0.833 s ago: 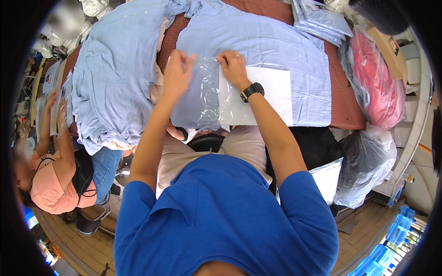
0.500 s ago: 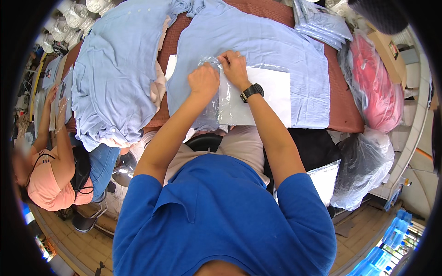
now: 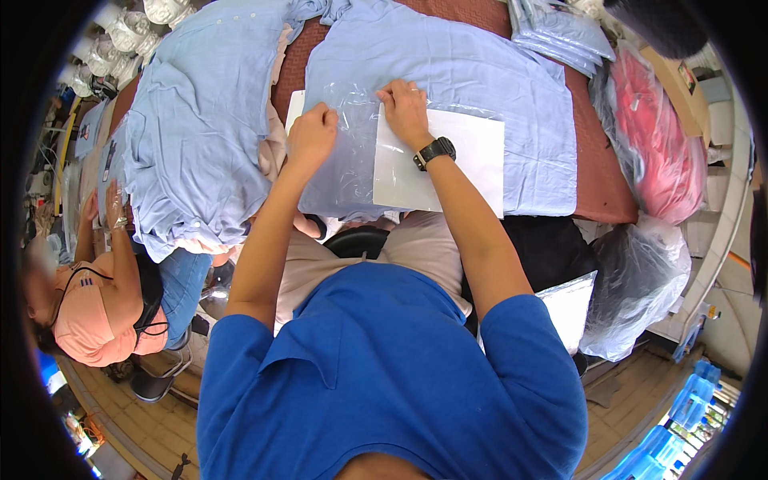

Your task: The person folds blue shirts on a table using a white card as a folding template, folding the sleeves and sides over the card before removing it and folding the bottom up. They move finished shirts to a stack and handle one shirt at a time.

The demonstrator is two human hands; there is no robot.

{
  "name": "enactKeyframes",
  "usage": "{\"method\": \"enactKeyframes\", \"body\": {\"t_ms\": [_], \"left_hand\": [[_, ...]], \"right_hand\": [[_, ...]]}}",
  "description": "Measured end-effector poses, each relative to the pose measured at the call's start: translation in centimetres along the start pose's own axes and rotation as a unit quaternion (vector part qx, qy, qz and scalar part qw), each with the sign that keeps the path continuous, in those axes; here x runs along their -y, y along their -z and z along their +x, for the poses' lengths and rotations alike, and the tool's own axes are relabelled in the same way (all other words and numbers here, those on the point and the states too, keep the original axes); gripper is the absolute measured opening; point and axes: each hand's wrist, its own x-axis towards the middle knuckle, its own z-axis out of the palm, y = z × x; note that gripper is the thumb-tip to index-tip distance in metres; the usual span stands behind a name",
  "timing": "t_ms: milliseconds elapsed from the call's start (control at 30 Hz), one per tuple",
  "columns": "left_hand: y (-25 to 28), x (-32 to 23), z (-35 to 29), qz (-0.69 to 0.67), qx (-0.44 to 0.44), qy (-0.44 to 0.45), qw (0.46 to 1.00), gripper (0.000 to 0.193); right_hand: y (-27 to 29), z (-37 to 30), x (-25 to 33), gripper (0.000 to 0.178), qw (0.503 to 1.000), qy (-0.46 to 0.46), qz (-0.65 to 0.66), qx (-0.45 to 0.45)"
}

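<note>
On table | clear bag (image 3: 352, 164) under both hands | left grip (image 3: 312, 136) pinching bag | right grip (image 3: 406, 108) pinching bag edge

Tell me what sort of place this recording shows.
Probably a garment packing workshop: light blue shirts spread on a brown table, a clear plastic bag under both hands, bagged folded shirts stacked at the far edge.

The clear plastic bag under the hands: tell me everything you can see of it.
The clear plastic bag is thin, glossy and wrinkled, lying flat on a light blue shirt spread over the table. A white sheet looks partly slid into its right side. The left hand grips its upper left part, the right hand pinches its top edge. Its lower edge reaches the table's near edge.
</note>
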Motion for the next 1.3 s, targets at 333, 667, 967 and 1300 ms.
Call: {"method": "enactKeyframes", "body": {"t_ms": [333, 667, 967, 1300], "left_hand": [[3.7, -3.1, -3.6, 0.073, -0.058, -0.359, 0.929, 0.020], [3.7, -2.0, 0.1, 0.162, 0.088, -0.483, 0.856, 0.014], [6.1, 1.3, -1.9, 0.046, 0.042, -0.434, 0.899, 0.020], [2.9, -0.3, -4.1, 0.117, 0.041, -0.559, 0.820, 0.022]], "right_hand": [[0.1, -0.1, -0.2, 0.015, 1.000, 0.006, -0.011, 0.001], [0.0, -0.1, 0.2, 0.014, 1.000, 0.008, -0.022, 0.006], [-0.3, -0.2, -0.2, 0.014, 0.999, 0.022, -0.031, -0.005], [-0.3, -0.2, -0.2, 0.012, 0.999, 0.039, -0.035, -0.011]]}}
